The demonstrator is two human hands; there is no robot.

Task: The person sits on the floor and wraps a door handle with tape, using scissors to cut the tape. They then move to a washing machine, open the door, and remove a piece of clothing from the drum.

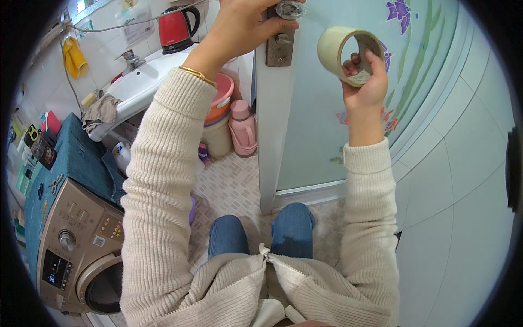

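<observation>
My left hand (245, 24) is raised to the door's lock plate (280, 46) at the top of the view. Its thumb and fingers close round the door handle (290, 10), whose end looks covered in clear, shiny film or tape. The upper edge of the picture cuts off some of these fingers. To the right, my right hand (371, 79) holds up a wide roll of pale yellowish tape (331, 50), with fingers through its core and the thumb against its inner wall. The roll is apart from the frosted glass door (321, 125) behind it.
A white sink (147, 79) with a red kettle (176, 30) beside it is at upper left. Below stand a pink thermos (242, 128) and a lidded bucket (218, 136). A gold washing machine (81, 240) is at left; a tiled wall (436, 229) is at right.
</observation>
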